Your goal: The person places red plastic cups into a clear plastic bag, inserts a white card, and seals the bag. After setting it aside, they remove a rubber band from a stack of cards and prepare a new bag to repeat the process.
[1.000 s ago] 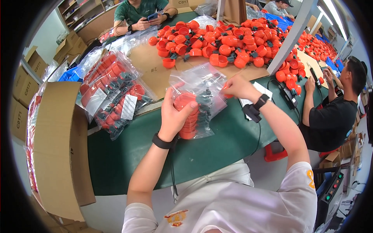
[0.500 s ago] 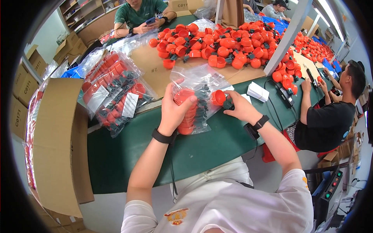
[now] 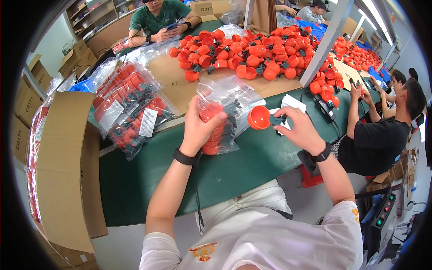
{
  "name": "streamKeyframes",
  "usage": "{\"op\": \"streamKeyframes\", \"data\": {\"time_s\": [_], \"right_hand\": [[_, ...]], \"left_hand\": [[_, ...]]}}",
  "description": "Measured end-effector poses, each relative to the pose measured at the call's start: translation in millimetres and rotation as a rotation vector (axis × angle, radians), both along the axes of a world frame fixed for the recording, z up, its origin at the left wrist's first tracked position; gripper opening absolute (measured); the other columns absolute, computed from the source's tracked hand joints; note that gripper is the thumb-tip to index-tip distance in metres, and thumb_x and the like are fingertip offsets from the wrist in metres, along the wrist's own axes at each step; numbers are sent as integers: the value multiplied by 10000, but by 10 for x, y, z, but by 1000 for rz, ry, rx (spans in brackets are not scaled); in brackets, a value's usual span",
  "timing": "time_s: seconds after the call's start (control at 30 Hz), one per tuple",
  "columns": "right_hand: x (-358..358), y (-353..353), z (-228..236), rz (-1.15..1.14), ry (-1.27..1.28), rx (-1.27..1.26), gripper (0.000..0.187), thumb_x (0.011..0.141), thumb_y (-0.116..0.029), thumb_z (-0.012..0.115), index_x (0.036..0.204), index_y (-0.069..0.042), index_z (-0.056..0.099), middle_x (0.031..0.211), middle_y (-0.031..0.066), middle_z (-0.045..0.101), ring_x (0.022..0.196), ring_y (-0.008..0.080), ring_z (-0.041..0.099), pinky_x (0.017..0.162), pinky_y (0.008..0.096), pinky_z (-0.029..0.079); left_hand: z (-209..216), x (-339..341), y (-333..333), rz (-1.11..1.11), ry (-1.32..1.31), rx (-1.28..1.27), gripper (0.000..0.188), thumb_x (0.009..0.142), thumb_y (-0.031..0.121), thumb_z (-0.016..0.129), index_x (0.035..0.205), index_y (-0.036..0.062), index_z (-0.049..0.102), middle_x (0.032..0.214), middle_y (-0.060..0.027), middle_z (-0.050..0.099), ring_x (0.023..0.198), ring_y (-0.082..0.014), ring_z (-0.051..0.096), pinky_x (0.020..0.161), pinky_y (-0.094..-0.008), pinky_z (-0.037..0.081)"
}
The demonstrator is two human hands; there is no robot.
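Observation:
My left hand (image 3: 198, 128) is closed round the side of a clear plastic bag (image 3: 240, 91), its thumb over the front. Inside the bag, red cups (image 3: 215, 140) are nested in a row with their dark fittings toward the right. To the right of the bag, my right hand (image 3: 300, 130) pinches a single red cup (image 3: 258, 117) by its dark fitting. That cup is apart from the bag, its round mouth facing me. Folded white paper slips (image 3: 294, 104) lie on the green table just beyond my right hand.
Filled bags of red cups (image 3: 130, 108) lie at the left, beside an upright cardboard flap (image 3: 63, 166). A large heap of red cups (image 3: 256, 54) covers the cardboard ahead. A grey post (image 3: 326, 42) rises there. People sit across the table and at the right.
My right hand has drawn the single cup away from the bag to the right, turning its mouth toward me. My left hand stays on the bag, nearly unmoved.

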State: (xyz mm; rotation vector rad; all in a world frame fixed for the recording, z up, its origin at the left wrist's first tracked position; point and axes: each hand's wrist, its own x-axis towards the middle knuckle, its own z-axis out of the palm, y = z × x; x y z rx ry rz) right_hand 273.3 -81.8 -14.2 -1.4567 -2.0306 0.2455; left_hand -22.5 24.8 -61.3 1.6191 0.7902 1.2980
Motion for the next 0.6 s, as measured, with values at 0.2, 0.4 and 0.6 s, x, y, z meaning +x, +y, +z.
{"op": "streamKeyframes", "data": {"time_s": [0.2, 0.4, 0.6], "right_hand": [[-43, -135, 813, 41, -90, 352, 289, 809, -35, 775, 1084, -62, 689, 1124, 79, 688, 1038, 286, 637, 914, 384, 488], [-263, 19, 1017, 154, -462, 513, 327, 761, 1, 746, 1073, -72, 681, 1107, 63, 661, 1011, 268, 624, 887, 397, 477], [-325, 297, 1048, 303, -462, 372, 312, 775, -49, 730, 1082, -77, 679, 1023, 73, 639, 976, 270, 597, 876, 393, 472]], "left_hand": [[-47, 23, -26, -44, 47, 75, 785, 749, 303, 915, 1364, 27, 513, 1107, -105, 689, 1005, -185, 665, 930, -344, 521], [73, 50, -114, -84, 175, 104, 806, 725, 327, 929, 1355, 34, 520, 1144, -135, 699, 1031, -215, 686, 925, -365, 535], [171, 80, -185, -98, 225, 137, 788, 733, 287, 925, 1354, 12, 525, 1178, -116, 678, 1088, -198, 652, 975, -358, 503]]}}
